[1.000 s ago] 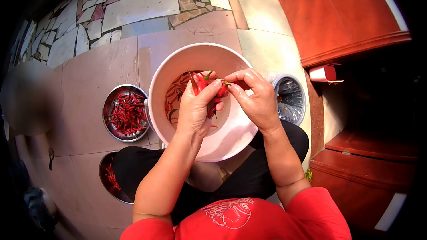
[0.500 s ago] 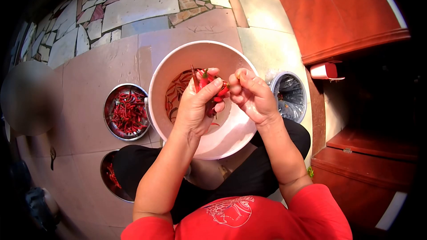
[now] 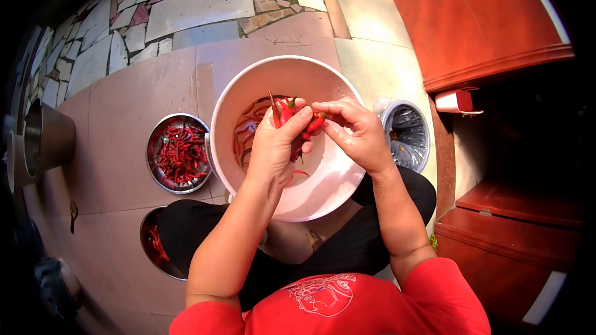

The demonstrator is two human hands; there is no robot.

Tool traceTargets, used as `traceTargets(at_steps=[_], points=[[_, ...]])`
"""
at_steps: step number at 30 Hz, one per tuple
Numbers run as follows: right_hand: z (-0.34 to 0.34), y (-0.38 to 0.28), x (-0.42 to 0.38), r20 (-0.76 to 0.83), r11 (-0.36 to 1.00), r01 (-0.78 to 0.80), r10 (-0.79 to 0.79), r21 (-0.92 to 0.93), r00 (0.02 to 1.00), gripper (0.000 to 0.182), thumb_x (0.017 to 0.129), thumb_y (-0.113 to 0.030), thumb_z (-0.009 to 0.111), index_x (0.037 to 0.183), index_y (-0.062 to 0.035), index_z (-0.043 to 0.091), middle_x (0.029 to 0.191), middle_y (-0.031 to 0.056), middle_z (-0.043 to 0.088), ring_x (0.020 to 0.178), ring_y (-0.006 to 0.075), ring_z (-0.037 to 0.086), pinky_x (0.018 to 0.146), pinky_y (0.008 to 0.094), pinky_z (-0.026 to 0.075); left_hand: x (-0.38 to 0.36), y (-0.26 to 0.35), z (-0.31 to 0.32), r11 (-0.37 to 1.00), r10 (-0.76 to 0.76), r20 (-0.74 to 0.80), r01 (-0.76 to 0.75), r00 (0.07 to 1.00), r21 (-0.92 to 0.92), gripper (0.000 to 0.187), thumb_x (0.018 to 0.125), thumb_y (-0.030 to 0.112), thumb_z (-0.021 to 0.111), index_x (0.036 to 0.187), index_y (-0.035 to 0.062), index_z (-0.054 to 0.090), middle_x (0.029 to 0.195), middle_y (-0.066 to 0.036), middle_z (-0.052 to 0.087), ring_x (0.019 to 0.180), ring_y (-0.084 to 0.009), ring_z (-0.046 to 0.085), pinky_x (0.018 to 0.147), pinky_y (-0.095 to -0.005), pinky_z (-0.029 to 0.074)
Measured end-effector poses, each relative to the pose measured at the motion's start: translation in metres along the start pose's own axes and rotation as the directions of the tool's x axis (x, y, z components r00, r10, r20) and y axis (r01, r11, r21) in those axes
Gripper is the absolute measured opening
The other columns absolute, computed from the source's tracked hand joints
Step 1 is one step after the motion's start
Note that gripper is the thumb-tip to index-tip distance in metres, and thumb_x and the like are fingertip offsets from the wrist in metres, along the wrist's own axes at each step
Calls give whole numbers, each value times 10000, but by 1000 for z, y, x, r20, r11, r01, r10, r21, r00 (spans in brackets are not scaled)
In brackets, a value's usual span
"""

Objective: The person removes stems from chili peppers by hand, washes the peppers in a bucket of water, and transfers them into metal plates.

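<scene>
Over the white bucket (image 3: 323, 201), my left hand (image 3: 273, 146) is closed around a bunch of red chili peppers (image 3: 287, 115), some with green stems. My right hand (image 3: 357, 136) is beside it, thumb and fingers pinched at the end of a red chili pepper (image 3: 315, 125) that sticks out of the bunch. More red chilies (image 3: 244, 142) lie in the bucket, in what looks like water. The palm side of my left hand partly hides the bunch.
A metal bowl of red chilies (image 3: 180, 187) stands left of the bucket, and a second metal bowl (image 3: 149, 254) is partly under my knee. To the right are a plastic-lined bin (image 3: 406, 142) and a reddish wooden cabinet (image 3: 496, 236). A metal pot (image 3: 56, 136) lies far left.
My right hand has come in slightly toward the bunch, and its fingertips now meet a chili there. My left hand keeps its grip on the bunch.
</scene>
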State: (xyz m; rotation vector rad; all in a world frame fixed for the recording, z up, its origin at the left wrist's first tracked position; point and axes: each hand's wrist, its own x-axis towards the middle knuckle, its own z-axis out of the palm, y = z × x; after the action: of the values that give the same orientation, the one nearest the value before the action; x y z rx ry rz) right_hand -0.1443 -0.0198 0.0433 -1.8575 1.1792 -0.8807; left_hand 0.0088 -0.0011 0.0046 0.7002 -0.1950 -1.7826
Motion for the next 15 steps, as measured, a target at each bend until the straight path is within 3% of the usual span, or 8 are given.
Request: traceTargets(at_steps=[3,6,7,9,11,12,13,15], points=[[-29,-2,-4,-154,940,30,-87,-340,984,173,783,-13,657,955,-25,652,835,111,620,726,189,609,640,272,479,1,1,-5,1000,-12,-14,12,1000,5,238,841,99,658,1025,70,510,849,-74,600,680,-154,600,455,-220,427],[-88,0,-18,-402,959,-156,50,-237,914,111,817,-2,632,927,15,641,829,29,624,755,73,572,689,219,465,2,5,-5,1000,-6,-19,6,1000,-16,246,838,104,662,1029,68,512,860,-82,599,690,-165,601,453,-221,425],[-113,13,-25,-423,929,-209,64,-307,904,108,822,9,612,926,17,640,841,29,623,751,65,560,692,209,458,1,6,-3,1000,-12,-34,12,999,-14,247,837,106,662,1030,68,512,856,-83,597,693,-167,601,453,-221,424],[-161,58,-41,-336,862,-378,264,-339,904,244,796,-82,675,1027,-10,646,901,78,654,831,139,620,756,256,479,0,4,-2,1000,-25,-39,24,999,-16,248,837,108,663,1031,68,513,852,-85,595,696,-168,600,454,-221,422],[-178,82,-62,-73,422,-319,505,-848,860,457,731,-190,744,1153,-63,619,1000,141,657,974,250,630,848,326,475,1,4,-2,999,-53,-26,53,998,-6,201,867,123,633,1027,82,519,833,-71,569,667,-178,576,440,-236,413],[-165,62,-57,-107,136,-239,616,-961,781,610,674,-261,780,1227,-101,579,1065,173,634,1083,315,575,923,375,440,1,5,0,999,-37,-22,36,999,-15,201,867,123,633,1027,82,519,833,-71,569,667,-178,576,440,-236,413],[-158,57,-50,-108,299,-275,474,-914,874,539,700,-229,762,1197,-97,600,1060,151,639,1028,280,611,877,341,471,0,4,2,999,-39,-1,39,999,-27,206,867,132,636,1027,81,516,828,-68,568,664,-175,575,439,-235,413],[-131,39,-25,-31,771,-378,423,-512,905,430,759,-172,723,1163,-71,615,1023,112,650,964,206,635,818,285,495,-6,3,4,998,-58,21,58,998,-27,212,867,142,638,1027,80,514,823,-66,568,661,-172,574,438,-234,413]])
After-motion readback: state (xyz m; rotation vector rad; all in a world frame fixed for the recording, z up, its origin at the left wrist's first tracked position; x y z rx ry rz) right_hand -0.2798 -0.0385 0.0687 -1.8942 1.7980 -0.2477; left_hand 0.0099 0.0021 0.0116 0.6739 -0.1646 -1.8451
